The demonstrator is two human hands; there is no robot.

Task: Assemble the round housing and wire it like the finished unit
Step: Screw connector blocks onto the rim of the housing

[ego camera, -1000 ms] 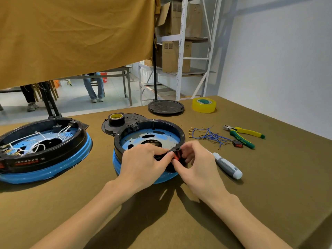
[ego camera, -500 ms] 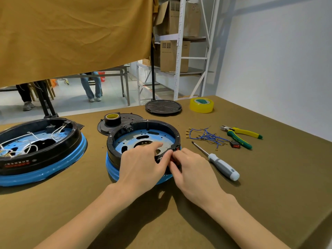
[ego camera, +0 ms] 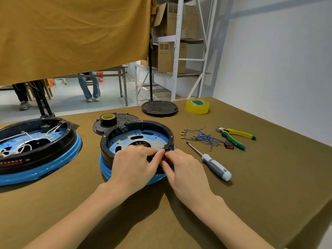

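Note:
The round housing (ego camera: 136, 131), a black ring on a blue base with a blue-grey inner plate, sits in the middle of the table. My left hand (ego camera: 133, 163) lies over its near rim, thumb and forefinger pinched at the rim. My right hand (ego camera: 183, 168) meets it there, fingertips pressing a small red switch (ego camera: 170, 149) set in the rim's right front. The finished unit (ego camera: 36, 146), same shape with white wires inside, lies at the left. A bundle of blue wires (ego camera: 201, 136) with brass terminals lies to the right.
A screwdriver (ego camera: 210, 162) lies right of the housing; green-yellow cutters (ego camera: 233, 136) and a spare red switch (ego camera: 229, 145) beyond it. A black tape roll (ego camera: 108, 118) sits on a black cover behind the housing. A round black lid (ego camera: 159, 107) and yellow tape (ego camera: 197, 106) lie at the back edge.
Both hands slid down onto the housing's near right rim, and the red switch between my fingers now sits in the rim. The housing shifted slightly left in view.

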